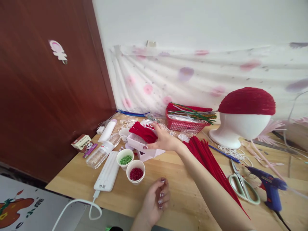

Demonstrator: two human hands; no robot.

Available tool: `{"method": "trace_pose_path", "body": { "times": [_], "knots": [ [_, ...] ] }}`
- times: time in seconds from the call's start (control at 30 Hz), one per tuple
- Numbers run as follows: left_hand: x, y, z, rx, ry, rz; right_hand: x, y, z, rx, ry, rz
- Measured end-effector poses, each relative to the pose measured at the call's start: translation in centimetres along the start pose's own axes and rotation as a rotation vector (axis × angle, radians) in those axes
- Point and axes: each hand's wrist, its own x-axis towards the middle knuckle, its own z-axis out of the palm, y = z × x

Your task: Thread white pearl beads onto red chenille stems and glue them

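My right hand point(166, 138) spans the right end of a small white box point(136, 143), its thumb on the near wall and its fingers reaching over the far side. Bent red fuzzy stems point(144, 132) lie in the box. My left hand point(157, 201) rests low over the front of the table, fingers curled in, with nothing visible in it. Left of it stand a paper cup of dark red beads point(136, 174) and a paper cup of green beads point(125, 159). A bundle of long red fuzzy stems point(211, 163) lies under my right forearm.
A white foam head point(243, 125) wearing a red cap point(246, 101) stands at the right. Scissors point(243, 186) and a blue glue gun point(267, 184) lie before it. A red basket point(185, 125) sits behind. Left are a power strip point(107, 173) and clear bottle point(102, 152).
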Motion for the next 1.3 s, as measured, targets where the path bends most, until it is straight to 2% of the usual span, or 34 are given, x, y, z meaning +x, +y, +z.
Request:
{"method": "trace_pose_path", "body": {
  "times": [0.13, 0.37, 0.53, 0.83, 1.07, 1.17, 1.3],
  "knots": [
    [0.2, 0.1, -0.1, -0.008, 0.002, -0.023, -0.7, 0.5, 0.5, -0.008, -0.057, 0.012],
    [0.1, 0.1, -0.3, -0.029, -0.003, -0.008, 0.1, 1.2, -0.1, 0.038, 0.004, 0.0],
    [0.0, 0.1, -0.2, -0.039, -0.007, -0.004, -0.6, 1.8, -1.9, 0.129, 0.038, 0.067],
    [0.0, 0.1, -0.1, -0.061, -0.011, 0.0, -0.2, 2.6, -6.5, 0.391, 0.017, 0.191],
    [0.0, 0.0, -0.1, -0.063, -0.017, 0.003, -1.4, 1.4, -10.0, 0.254, 0.093, 0.329],
    [0.0, 0.0, -0.1, -0.062, -0.019, 0.005, -2.9, 1.5, -10.0, 0.196, 0.074, 0.38],
    [0.1, 0.0, -0.2, -0.054, -0.032, 0.015, -4.8, 2.4, -8.9, 0.165, 0.037, 0.384]
  ]
}}
